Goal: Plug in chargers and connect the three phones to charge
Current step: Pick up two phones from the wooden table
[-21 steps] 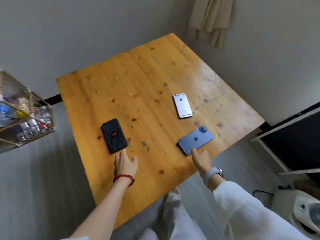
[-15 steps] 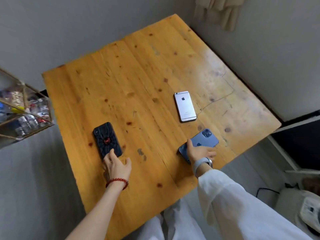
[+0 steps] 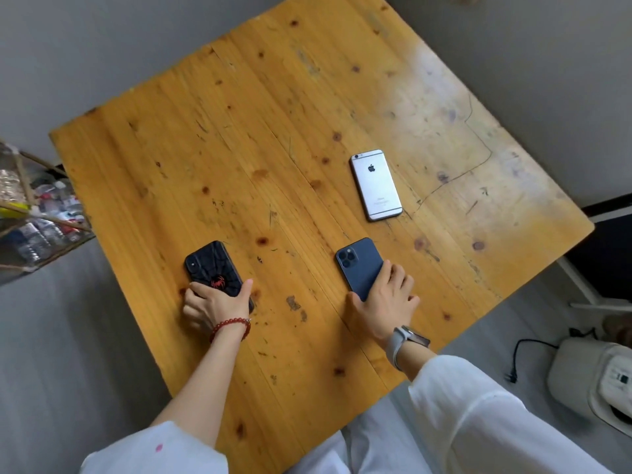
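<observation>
Three phones lie face down on the wooden table [image 3: 260, 138]. My left hand [image 3: 215, 304] grips the lower end of a black phone with a red spider on its case [image 3: 210, 266]. My right hand [image 3: 388, 302] grips the lower end of a dark blue phone [image 3: 359, 263], which points away from me. A silver phone [image 3: 375, 184] lies untouched farther back on the right. No charger or cable is seen on the table.
A wire rack with small bottles [image 3: 37, 213] stands off the table's left edge. On the floor at the right sit a white appliance [image 3: 595, 374] and a black power cord with plug [image 3: 519, 357]. A white frame [image 3: 581, 278] stands beyond the table's right corner.
Both hands reached forward and closed on the nearest phones. The dark blue phone turned from lying crosswise to pointing away from me. The camera tilted down and closer.
</observation>
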